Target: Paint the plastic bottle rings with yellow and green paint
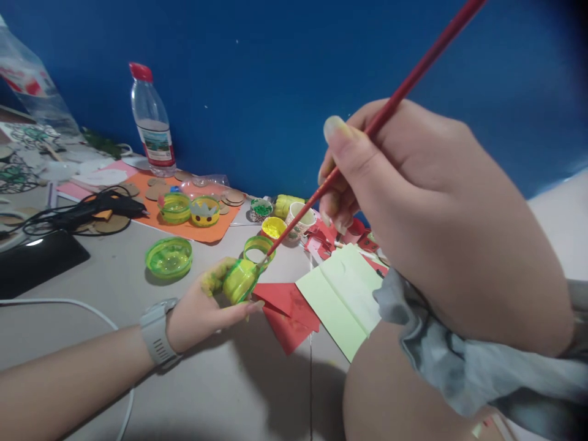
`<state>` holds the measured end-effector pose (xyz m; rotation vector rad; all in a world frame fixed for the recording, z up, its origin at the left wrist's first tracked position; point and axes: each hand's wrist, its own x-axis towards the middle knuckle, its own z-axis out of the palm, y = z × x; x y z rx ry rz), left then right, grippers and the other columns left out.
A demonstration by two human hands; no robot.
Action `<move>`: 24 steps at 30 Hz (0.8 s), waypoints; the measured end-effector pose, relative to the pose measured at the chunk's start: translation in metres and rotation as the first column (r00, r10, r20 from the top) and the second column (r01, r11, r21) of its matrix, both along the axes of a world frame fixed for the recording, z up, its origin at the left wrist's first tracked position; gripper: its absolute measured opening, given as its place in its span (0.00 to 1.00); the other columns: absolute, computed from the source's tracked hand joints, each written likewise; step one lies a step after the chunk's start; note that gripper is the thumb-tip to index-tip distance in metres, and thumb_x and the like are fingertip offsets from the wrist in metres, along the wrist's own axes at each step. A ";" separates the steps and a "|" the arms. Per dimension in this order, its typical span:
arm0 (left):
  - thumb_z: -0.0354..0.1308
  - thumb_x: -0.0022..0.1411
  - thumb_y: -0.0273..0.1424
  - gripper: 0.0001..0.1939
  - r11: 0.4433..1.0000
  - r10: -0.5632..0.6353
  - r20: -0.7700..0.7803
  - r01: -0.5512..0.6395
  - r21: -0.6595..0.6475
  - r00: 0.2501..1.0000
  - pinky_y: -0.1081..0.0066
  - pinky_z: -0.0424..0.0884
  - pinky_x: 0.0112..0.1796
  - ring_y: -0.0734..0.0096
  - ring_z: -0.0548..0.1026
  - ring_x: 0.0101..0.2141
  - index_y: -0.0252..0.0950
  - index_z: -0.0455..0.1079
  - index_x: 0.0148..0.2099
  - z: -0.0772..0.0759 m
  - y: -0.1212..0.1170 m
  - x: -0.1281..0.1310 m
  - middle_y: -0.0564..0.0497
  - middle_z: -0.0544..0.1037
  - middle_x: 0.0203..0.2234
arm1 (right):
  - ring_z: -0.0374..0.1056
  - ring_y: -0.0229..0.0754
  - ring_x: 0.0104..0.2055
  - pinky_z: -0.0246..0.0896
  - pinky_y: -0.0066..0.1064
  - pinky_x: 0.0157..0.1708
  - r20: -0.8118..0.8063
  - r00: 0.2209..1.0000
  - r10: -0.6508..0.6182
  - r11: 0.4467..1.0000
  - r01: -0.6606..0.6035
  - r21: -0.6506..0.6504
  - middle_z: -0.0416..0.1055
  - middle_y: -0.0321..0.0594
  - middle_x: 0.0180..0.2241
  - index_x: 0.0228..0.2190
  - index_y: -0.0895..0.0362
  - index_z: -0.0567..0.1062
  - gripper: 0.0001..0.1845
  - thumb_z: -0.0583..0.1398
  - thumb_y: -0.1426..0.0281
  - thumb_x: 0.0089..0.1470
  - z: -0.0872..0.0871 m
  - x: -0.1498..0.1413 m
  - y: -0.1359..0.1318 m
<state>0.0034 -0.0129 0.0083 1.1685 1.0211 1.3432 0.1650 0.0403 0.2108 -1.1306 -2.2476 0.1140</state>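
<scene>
My left hand [202, 306], a grey watch on its wrist, is closed round a small cup-shaped piece [239, 280] painted yellow-green, tilted on its side. Paint stains the fingers. In my right hand [390, 165] is a long red paintbrush [316, 195], pinched between thumb and fingers. Its tip meets the rim of the painted piece. Just behind stands a green ring-shaped piece [258, 250]. Beyond that are a cup of yellow paint [274, 228] and a cup of green paint [261, 209]. A green bowl-like piece [168, 258] rests left of my left hand.
Red paper [289, 318] and pale green card [340, 294] lie right of my left hand. Orange paper [209, 233] carries two painted rings. A water bottle [154, 128] stands against the blue wall [257, 92]. Black cable [92, 208], a black phone-like slab [43, 260] and a white cord [87, 311] lie left.
</scene>
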 end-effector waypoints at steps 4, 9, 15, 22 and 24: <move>0.70 0.50 0.30 0.16 1.000 0.006 0.000 -0.006 0.004 1.000 0.74 0.75 0.36 0.71 0.76 0.33 0.38 0.70 0.41 0.002 0.000 0.000 0.51 0.78 0.34 | 0.63 0.37 0.23 0.58 0.33 0.29 -0.020 1.000 0.008 1.000 -0.009 -0.011 0.67 0.30 0.21 0.26 0.52 0.65 0.17 0.50 0.60 0.65 -0.001 -0.001 0.001; 0.70 0.50 0.32 0.16 0.999 -0.020 0.023 0.021 -0.044 1.000 0.77 0.74 0.28 0.74 0.74 0.26 0.38 0.68 0.39 0.002 -0.001 0.001 0.52 0.79 0.31 | 0.64 0.39 0.24 0.59 0.33 0.30 -0.014 1.000 0.012 1.000 -0.012 0.000 0.68 0.31 0.21 0.26 0.51 0.65 0.16 0.50 0.61 0.65 -0.001 0.000 0.002; 0.69 0.52 0.33 0.16 0.998 -0.039 0.045 0.041 -0.040 0.998 0.77 0.74 0.27 0.77 0.73 0.24 0.39 0.68 0.41 0.001 0.000 0.002 0.53 0.78 0.30 | 0.67 0.39 0.26 0.61 0.33 0.32 -0.006 0.999 0.035 0.999 -0.035 0.001 0.70 0.31 0.23 0.26 0.52 0.65 0.17 0.49 0.59 0.65 -0.002 0.000 0.005; 0.69 0.52 0.31 0.16 1.000 -0.005 0.037 0.006 -0.029 0.999 0.77 0.74 0.30 0.77 0.74 0.25 0.39 0.69 0.42 -0.001 -0.002 0.002 0.54 0.78 0.31 | 0.68 0.35 0.24 0.61 0.28 0.29 -0.047 0.998 0.047 0.998 -0.050 -0.047 0.69 0.29 0.23 0.25 0.53 0.65 0.18 0.49 0.60 0.64 -0.002 -0.001 0.004; 0.70 0.51 0.31 0.17 0.999 -0.003 0.042 0.004 -0.045 0.999 0.76 0.74 0.28 0.77 0.73 0.24 0.38 0.68 0.41 0.000 -0.002 0.002 0.53 0.78 0.31 | 0.67 0.34 0.24 0.60 0.27 0.29 -0.048 0.999 0.022 0.998 -0.025 -0.060 0.67 0.28 0.22 0.25 0.53 0.65 0.17 0.49 0.60 0.64 -0.003 -0.001 0.004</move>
